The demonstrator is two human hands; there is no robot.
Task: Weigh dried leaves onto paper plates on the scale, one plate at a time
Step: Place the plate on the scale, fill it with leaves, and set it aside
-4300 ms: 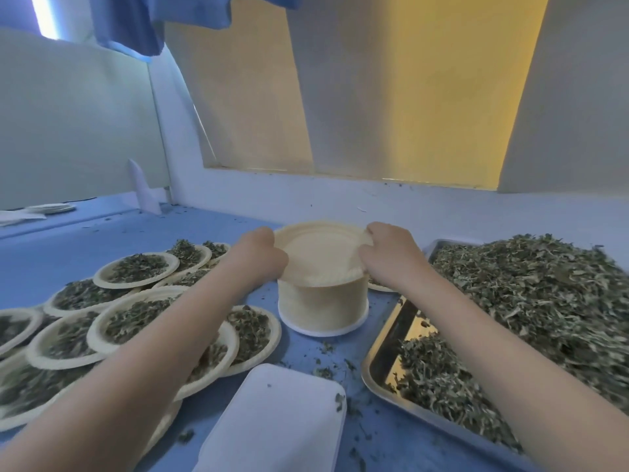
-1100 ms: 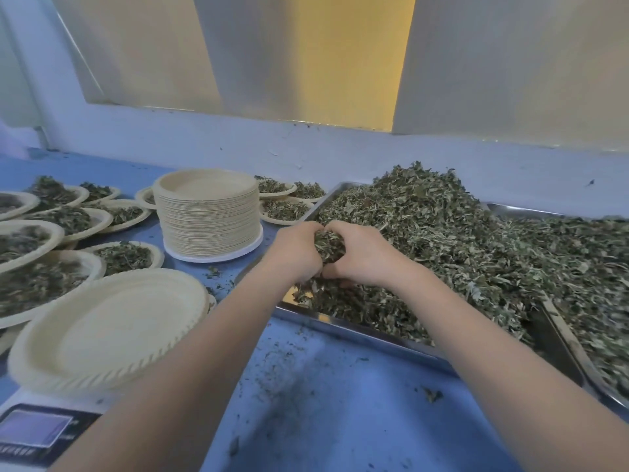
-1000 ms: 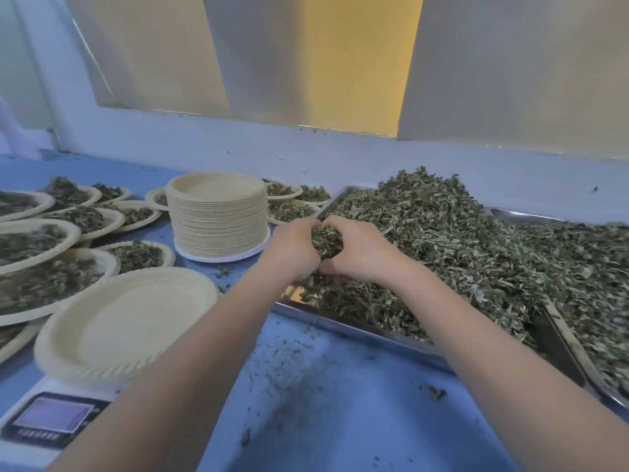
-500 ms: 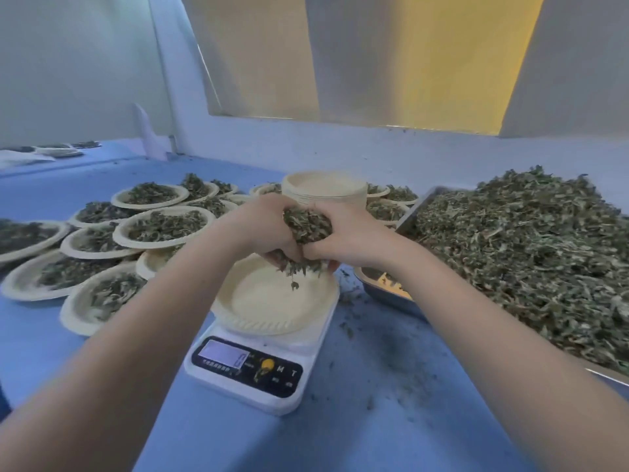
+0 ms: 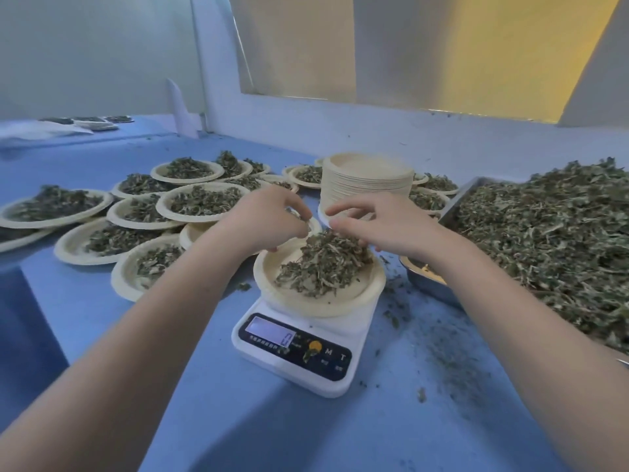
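A white digital scale (image 5: 299, 352) sits on the blue table with a cream paper plate (image 5: 371, 291) on top. A heap of dried leaves (image 5: 323, 264) lies on that plate. My left hand (image 5: 269, 221) hovers over the plate's far left rim, fingers loosely spread and holding nothing. My right hand (image 5: 377, 223) hovers over the far right rim, fingers relaxed, fingertips near the top of the heap. The scale's display (image 5: 270, 333) is lit; its reading is too blurred to tell.
A stack of unused paper plates (image 5: 367, 180) stands behind the scale. Several leaf-filled plates (image 5: 200, 201) cover the table to the left and behind. A metal tray (image 5: 452, 207) piled with loose dried leaves (image 5: 544, 233) is on the right. Leaf crumbs litter the table (image 5: 449, 362).
Both hands carried a cupped handful of leaves from the tray to the plate on the scale and let it go; the leaves now lie on the plate.
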